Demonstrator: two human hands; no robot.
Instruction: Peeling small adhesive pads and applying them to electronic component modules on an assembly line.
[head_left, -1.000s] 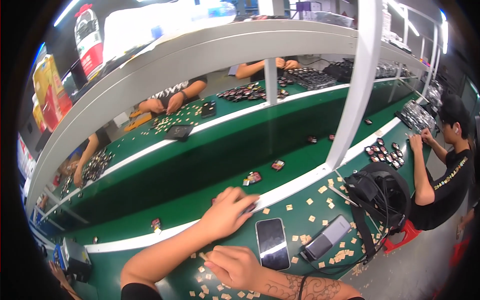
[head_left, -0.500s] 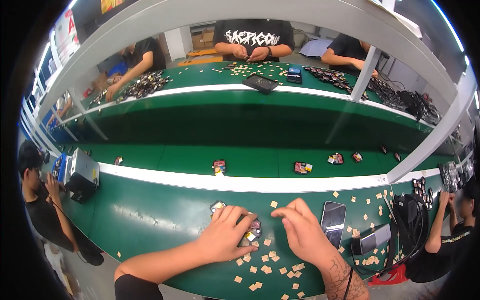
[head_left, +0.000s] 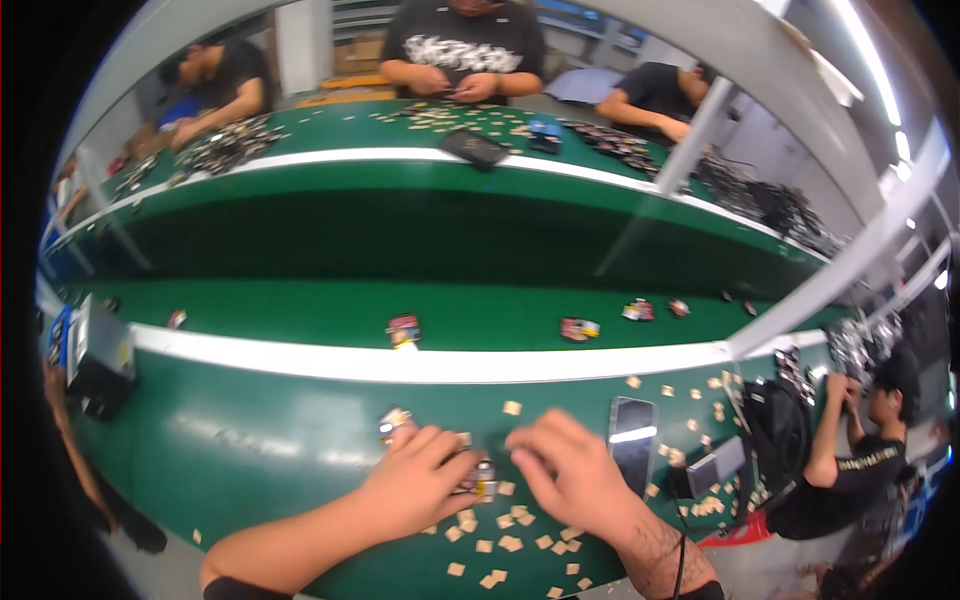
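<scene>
My left hand (head_left: 425,478) rests on the green tabletop, fingers curled over a small dark electronic module (head_left: 487,482). Only the module's right end, with a pale patch, shows beside the fingertips. A second such module (head_left: 395,424) lies just beyond that hand's knuckles. To the right, my right hand (head_left: 572,475) hovers apart from the held module, thumb and fingers bent together and pointing left. It is somewhat blurred, and whatever may be between its fingertips cannot be made out. One small tan square (head_left: 512,408) lies just past its fingers; several more tan squares (head_left: 510,543) are scattered between my forearms.
A phone (head_left: 634,445) lies right of my right hand, near a grey boxy device (head_left: 715,468) and a black bag (head_left: 775,425). Beyond the white rail (head_left: 450,367), modules (head_left: 580,328) sit on a green strip. A metal box (head_left: 100,355) stands left. Co-workers sit opposite and right.
The whole view has shifted, so the bench appears further left. My left fingers have closed further over the module, covering more of it. My right hand has turned slightly, its fingers more curled.
</scene>
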